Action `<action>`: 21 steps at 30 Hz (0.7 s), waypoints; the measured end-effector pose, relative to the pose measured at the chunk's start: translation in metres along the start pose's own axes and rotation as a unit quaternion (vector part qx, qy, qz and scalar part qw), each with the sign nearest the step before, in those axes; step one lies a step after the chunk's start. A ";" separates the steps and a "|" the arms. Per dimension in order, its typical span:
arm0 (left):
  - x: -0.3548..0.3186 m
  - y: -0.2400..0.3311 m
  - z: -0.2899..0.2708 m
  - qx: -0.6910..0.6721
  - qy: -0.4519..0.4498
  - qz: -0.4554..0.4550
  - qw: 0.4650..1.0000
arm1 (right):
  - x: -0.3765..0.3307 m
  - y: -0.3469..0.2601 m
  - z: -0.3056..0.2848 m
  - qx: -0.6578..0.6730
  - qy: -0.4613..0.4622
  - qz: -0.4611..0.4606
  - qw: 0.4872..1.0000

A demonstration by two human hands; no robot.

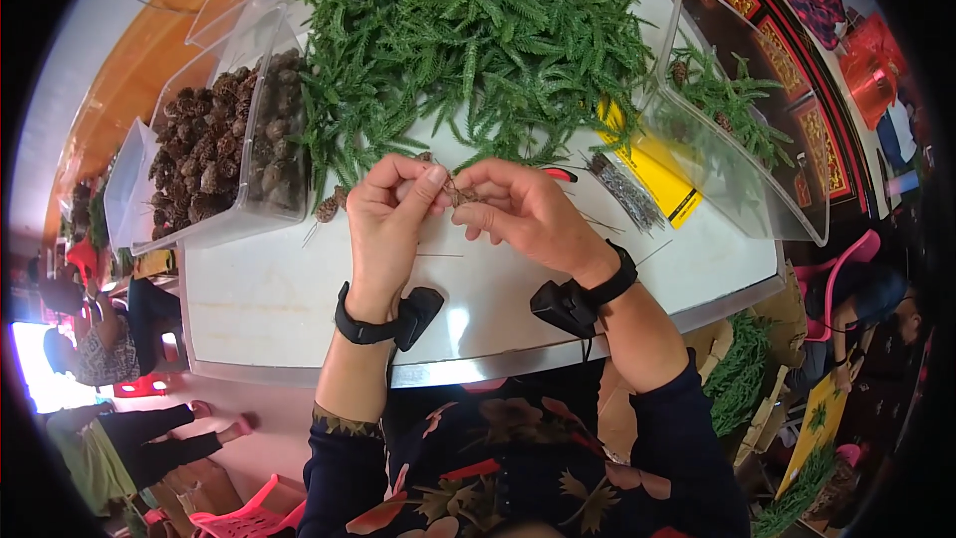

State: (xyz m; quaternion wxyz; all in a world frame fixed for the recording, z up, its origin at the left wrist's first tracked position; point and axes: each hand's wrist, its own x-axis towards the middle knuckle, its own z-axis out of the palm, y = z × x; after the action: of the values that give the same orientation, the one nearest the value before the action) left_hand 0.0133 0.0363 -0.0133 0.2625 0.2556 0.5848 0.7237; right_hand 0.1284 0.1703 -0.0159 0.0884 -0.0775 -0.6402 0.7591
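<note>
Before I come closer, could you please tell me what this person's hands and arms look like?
The left hand and right hand are ungloved. Both arms wear a black wrist strap with a chunky black box. The dark blue sleeves end well above the hands; the left shows a patterned brownish edge.

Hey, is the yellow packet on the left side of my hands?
No, the yellow packet lies to the right of the right hand.

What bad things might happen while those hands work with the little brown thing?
The small brown piece might slip, since the left hand and right hand hold it only by the fingertips. The thin wires beside the yellow packet might poke someone reaching there. The loose pine cone beside the left hand might get knocked away.
</note>
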 end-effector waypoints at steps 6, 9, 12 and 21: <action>-0.002 0.011 0.000 -0.045 0.007 -0.011 0.999 | -0.001 0.000 -0.003 0.001 0.000 0.002 1.000; -0.001 0.011 -0.004 0.001 -0.004 -0.026 1.000 | 0.000 0.000 -0.003 0.000 0.003 0.002 1.000; -0.002 0.006 -0.005 -0.016 -0.010 -0.017 1.000 | 0.000 0.004 -0.003 -0.003 0.004 -0.003 1.000; -0.002 0.007 0.002 -0.007 -0.005 0.014 1.000 | 0.000 0.002 -0.001 -0.012 0.032 -0.040 0.999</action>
State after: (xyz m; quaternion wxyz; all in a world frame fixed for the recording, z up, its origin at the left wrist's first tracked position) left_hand 0.0161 0.0350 -0.0061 0.2569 0.2653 0.5747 0.7303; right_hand 0.1289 0.1708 -0.0182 0.1379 -0.0770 -0.6489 0.7443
